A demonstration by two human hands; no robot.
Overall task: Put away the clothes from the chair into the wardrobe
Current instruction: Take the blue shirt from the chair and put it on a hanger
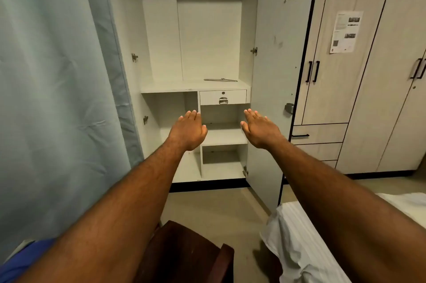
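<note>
2 bare hands are held out, palms down, toward an open wardrobe [196, 85] seen from a head-worn camera. The left hand [187, 131] and the right hand [260, 130] are both empty; the fingers [192, 115] of each are extended and held close together, clamped on nothing.

Inside the wardrobe, every shelf in view is bare of clothes. Only a thin metal object, possibly a hanger [220, 79], is seen lying near the right edge of the upper shelf, above a small drawer [223, 97]. Both doors are swung wide.

At the bottom edge of the view, a dark wooden chair [184, 252] is partly seen beneath the forearms; no clothes can be made out on its visible part. A blue fabric [22, 259] is glimpsed at the lower left corner; what it is cannot be told. A bed with white sheets [299, 236] lies at the lower right.

Judged from this, nothing is stored yet, and the whole task appears to remain.
</note>
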